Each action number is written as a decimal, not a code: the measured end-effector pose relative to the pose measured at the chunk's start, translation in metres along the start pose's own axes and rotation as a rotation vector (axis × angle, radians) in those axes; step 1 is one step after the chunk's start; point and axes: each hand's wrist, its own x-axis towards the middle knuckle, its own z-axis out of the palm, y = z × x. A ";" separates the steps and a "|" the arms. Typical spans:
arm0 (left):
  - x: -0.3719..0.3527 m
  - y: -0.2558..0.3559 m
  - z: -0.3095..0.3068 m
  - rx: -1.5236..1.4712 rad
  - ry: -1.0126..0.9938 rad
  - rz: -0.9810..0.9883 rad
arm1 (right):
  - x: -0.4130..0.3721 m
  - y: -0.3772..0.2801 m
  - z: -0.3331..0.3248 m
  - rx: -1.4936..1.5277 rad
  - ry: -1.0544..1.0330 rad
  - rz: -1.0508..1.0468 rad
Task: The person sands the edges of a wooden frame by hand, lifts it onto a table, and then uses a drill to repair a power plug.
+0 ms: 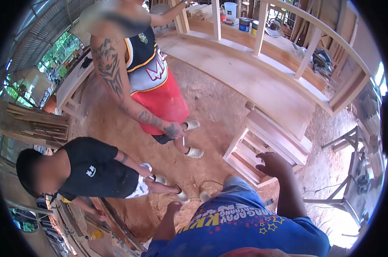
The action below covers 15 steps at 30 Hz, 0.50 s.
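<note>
My right hand (273,163) is held out with its fingers apart, over the near end of a slatted wooden frame (276,133). In this view the fingers overlap the frame's edge, and nothing is in them. The frame is pale, unpainted wood and rests low beside a long wooden panel (228,75). My left hand (174,207) hangs low at my left side, its fingers curled in, with no object showing in it. Below it is the brown dirt floor (155,216).
A person in a jersey (147,64) stands ahead, and a person in a black shirt (91,167) stands at left. A wooden railing (259,30) rises along the panel. Paint cans (244,25) and a power tool (321,60) sit behind it. A metal stand (348,171) is at right.
</note>
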 end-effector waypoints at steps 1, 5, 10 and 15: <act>0.012 -0.006 -0.019 0.083 0.031 0.010 | 0.000 -0.008 -0.002 0.012 -0.002 0.000; 0.047 0.015 -0.077 0.135 0.104 -0.097 | 0.014 -0.016 -0.005 0.042 0.006 0.017; 0.096 0.093 -0.086 0.695 -0.148 0.307 | 0.065 0.008 -0.016 0.057 0.178 0.002; 0.146 0.139 -0.031 0.157 -0.139 0.230 | 0.129 0.007 -0.065 0.146 0.289 -0.017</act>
